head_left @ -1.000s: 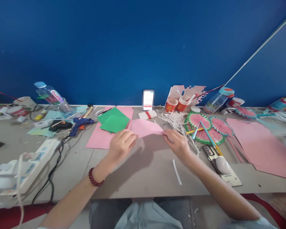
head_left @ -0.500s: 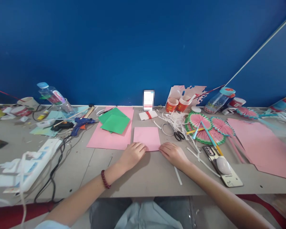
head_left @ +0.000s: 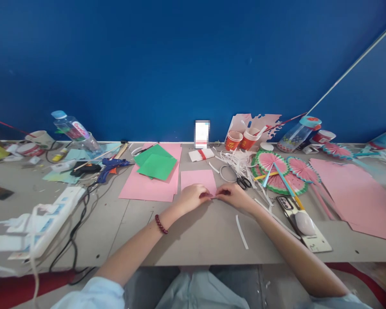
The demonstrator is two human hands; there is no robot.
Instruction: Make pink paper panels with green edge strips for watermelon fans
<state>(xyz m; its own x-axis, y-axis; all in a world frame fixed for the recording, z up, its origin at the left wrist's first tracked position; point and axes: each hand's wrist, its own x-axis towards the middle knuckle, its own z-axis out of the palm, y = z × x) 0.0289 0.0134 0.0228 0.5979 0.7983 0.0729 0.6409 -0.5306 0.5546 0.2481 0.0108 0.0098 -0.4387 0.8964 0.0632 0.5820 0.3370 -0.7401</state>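
Observation:
A small pink sheet of paper (head_left: 197, 177) lies on the grey table in front of me. Its near right corner is pinched by both hands, close together. My left hand (head_left: 195, 197), with a dark red bead bracelet on the wrist, has thumb and fingers closed on that near edge. Just to its right, my right hand (head_left: 233, 195) grips the corner in a similar pinch. The fingers cover most of the near edge. Left of it, green paper squares (head_left: 157, 165) rest on a larger pink sheet (head_left: 131, 191).
Black-handled scissors (head_left: 243, 183), white paper strips (head_left: 242, 231), pink-and-green paper fans (head_left: 273, 165) and a phone (head_left: 318, 244) lie to the right. Red paper cups (head_left: 234, 140) stand at the back. A blue glue gun (head_left: 107, 167) and a white power strip (head_left: 56, 219) are on the left.
My left hand has slid right along the paper's near edge to meet my right hand at the corner. Both hands now pinch there instead of resting on the two corners.

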